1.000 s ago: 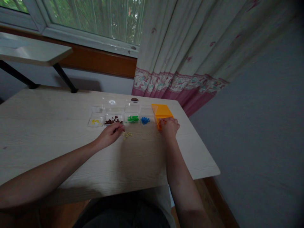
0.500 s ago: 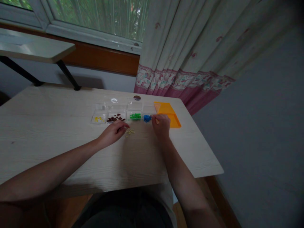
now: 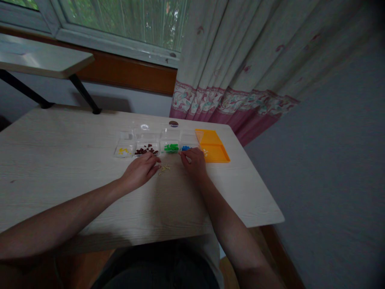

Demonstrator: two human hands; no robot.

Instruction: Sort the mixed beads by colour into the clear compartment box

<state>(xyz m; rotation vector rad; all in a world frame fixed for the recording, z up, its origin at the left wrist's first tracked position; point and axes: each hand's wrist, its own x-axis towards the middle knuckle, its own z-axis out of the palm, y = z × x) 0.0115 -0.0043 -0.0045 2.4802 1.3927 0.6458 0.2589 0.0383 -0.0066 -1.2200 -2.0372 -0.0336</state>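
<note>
My left hand (image 3: 140,170) rests on the pale wooden table (image 3: 60,172), fingers curled, just left of a small heap of cream-coloured pieces (image 3: 165,168). My right hand (image 3: 194,160) lies to the right of that heap, fingers curled, in front of the blue pieces (image 3: 185,148); whether it holds one I cannot make out. Behind the hands stands a row of clear trays with yellow pieces (image 3: 123,151), dark red-brown pieces (image 3: 146,150) and green pieces (image 3: 171,147). An orange tray (image 3: 215,150) lies at the right end with a few pale pieces near its left edge.
The table's right edge (image 3: 258,180) drops off close to the orange tray. A patterned curtain (image 3: 234,72) hangs behind, a window (image 3: 120,20) sits at the back, and a second tabletop on black legs (image 3: 42,60) stands at the far left.
My right hand moved left from the orange tray to the table in front of the blue pieces, close to the cream heap. My left hand stayed beside the heap.
</note>
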